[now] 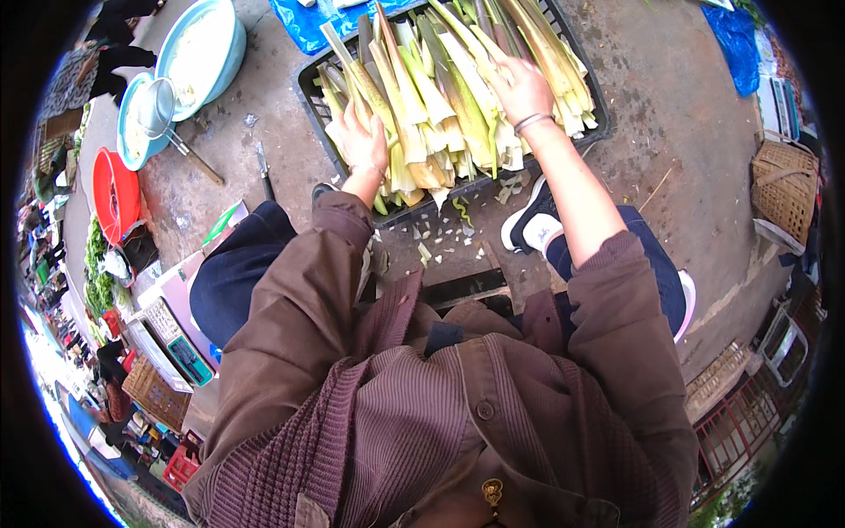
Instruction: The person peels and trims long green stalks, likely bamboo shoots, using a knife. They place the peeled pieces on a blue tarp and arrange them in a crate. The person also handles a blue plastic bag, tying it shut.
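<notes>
A black plastic crate (597, 112) full of pale green and brownish leafy stalks (422, 99) lies on the ground before me. My left hand (362, 144) rests on the stalks at the crate's left end, fingers spread along them. My right hand (521, 89), with a metal bangle at the wrist, lies over the stalks right of the middle; its fingers touch them, but whether they grip any I cannot tell. Small peeled scraps (439, 244) are scattered on the ground between my feet. A knife with a dark handle (264, 175) lies left of the crate.
At the upper left stand two light blue basins (234, 49) with pale contents, a wire strainer (157, 109) across the smaller one, and a red basin (117, 191). A digital scale (173, 343) is by my left knee. A wicker basket (782, 185) stands far right, blue plastic sheeting (300, 26) behind the crate.
</notes>
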Demonstrator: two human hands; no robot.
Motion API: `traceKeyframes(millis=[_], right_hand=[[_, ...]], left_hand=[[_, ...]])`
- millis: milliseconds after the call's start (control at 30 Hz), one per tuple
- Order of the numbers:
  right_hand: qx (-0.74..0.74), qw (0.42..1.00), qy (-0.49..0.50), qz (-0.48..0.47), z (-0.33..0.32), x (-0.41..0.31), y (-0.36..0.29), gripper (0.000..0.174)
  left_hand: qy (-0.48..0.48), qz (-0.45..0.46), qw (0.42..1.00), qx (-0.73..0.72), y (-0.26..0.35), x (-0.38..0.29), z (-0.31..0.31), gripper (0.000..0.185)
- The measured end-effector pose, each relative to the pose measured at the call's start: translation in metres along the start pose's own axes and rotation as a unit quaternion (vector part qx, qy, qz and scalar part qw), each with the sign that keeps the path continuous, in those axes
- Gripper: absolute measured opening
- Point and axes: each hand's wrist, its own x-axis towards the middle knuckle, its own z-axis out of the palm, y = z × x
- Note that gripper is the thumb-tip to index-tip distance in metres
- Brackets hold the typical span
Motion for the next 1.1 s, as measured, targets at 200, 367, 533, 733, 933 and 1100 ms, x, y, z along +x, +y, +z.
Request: traceKeyframes(millis=[200,367,533,733,933,1100], right_hand=[[0.021,0.958,-0.066,0.278,-0.009,-0.107,0.009,0.031],[-0.139,0.930,-0.316,0.126,0.033,-0.198,0.013,0.031],[-0.144,0.866,-0.465,0.113,0.076,-0.217,0.026,0.041],[-0.178,0.818,-0.520,0.170,0.137,-0.226,0.028,0.055],[-0.234,0.851,-0.454,0.123,0.190,-0.234,0.057,0.026],[-0.195,0.819,-0.524,0.132,0.163,-0.216,0.057,0.035]], left_hand=[[0.061,-0.068,0.995,0.043,-0.013,-0.096,-0.021,0.046],[-0.135,-0.153,0.971,0.127,-0.015,-0.115,-0.035,0.031],[-0.336,-0.062,0.939,0.046,0.063,-0.109,-0.084,0.033],[-0.275,0.184,0.943,0.027,0.117,-0.135,-0.170,0.024],[-0.322,0.148,0.935,0.007,0.098,-0.135,-0.146,0.028],[-0.410,0.133,0.901,-0.056,0.106,-0.127,-0.132,0.027]])
